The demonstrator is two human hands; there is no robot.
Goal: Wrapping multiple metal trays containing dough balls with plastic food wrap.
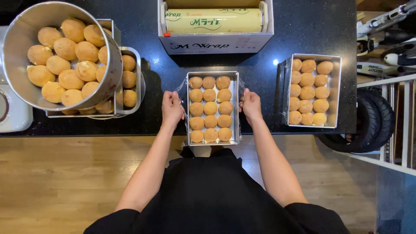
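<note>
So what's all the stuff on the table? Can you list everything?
Middle tray: one, silver, holds fifteen golden buns, at counter's near edge.
Right tray: one, silver, golden buns, right side.
Big bowl: one, silver, tilted, full of golden buns, left.
Left trays: silver, stacked under the bowl, more buns.
Wrap box: one, white, yellowish roll, back.
Clear film: around the middle tray.
Counter: black.
Floor: wooden.
Left hand: beside middle tray, pinching film.
Right hand: at tray's other side.

Bright overhead light, sharp focus, small glints on black counter (303,26).
</note>
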